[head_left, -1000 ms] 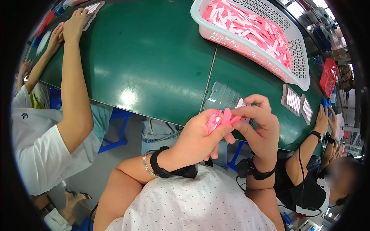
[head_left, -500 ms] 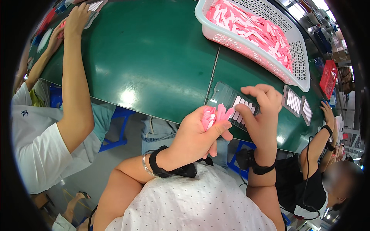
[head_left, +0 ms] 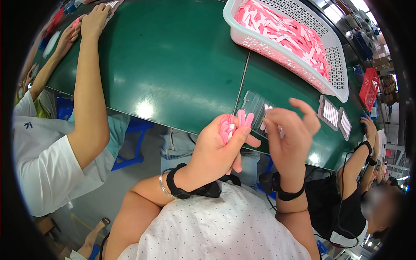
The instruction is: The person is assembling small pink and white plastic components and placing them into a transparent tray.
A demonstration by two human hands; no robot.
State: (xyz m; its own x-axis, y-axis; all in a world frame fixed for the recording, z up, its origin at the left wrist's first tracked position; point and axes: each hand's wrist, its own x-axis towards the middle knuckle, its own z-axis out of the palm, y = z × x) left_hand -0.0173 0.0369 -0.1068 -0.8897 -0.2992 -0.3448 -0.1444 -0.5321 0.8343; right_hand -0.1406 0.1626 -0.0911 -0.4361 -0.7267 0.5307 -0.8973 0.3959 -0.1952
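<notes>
My left hand is closed around a bunch of small pink-and-white nail files with rounded ends. Two pink ones stick up past the thumb. Beside it, my right hand hangs over a clear plastic tray, thumb and index finger pinched together at a white nail file. Several white-faced nail files lie side by side in that tray, partly covered by my right hand.
A white perforated basket full of loose pink and white nail files stands at the back right. Two filled trays lie right of my hand on the green table. Co-workers sit at left and right; one's arm reaches across the left end.
My right hand's spread fingers have drawn together into a pinch, over the tray. Fewer pink ends stand up from my left hand. The left co-worker's hands have shifted slightly.
</notes>
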